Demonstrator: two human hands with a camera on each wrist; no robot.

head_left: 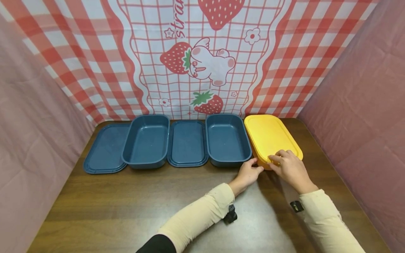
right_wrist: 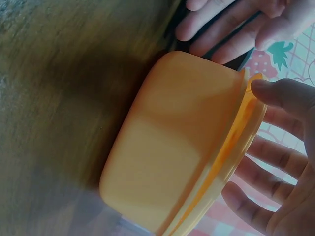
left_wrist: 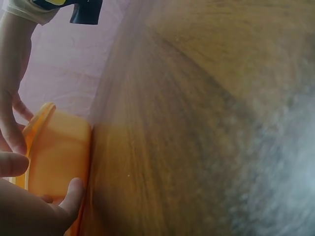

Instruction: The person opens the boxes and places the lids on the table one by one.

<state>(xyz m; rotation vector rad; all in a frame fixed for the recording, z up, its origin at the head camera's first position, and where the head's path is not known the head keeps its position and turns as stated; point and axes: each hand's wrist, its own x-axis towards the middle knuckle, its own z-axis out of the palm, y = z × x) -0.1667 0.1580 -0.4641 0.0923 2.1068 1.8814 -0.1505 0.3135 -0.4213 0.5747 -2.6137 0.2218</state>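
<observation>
A yellow box (right_wrist: 167, 128) stands at the right end of the row, with a yellow lid (head_left: 269, 133) over it. Along the near rim a narrow gap shows between lid and box in the right wrist view. My right hand (head_left: 291, 168) holds the lid's near edge, thumb (right_wrist: 263, 88) at the rim and the other fingers spread over the top. At the box's front left corner is my left hand (head_left: 248, 175), its fingers (right_wrist: 224, 22) fairly straight beside the wall and its thumb (left_wrist: 74, 194) by the front face.
Left of the yellow box stands an open blue box (head_left: 226, 140), then a blue lid (head_left: 188, 144), another open blue box (head_left: 147, 140) and another blue lid (head_left: 105, 149). A strawberry-print curtain (head_left: 205, 63) hangs behind the wooden table (head_left: 126, 211); pink cloth (head_left: 357, 88) flanks it.
</observation>
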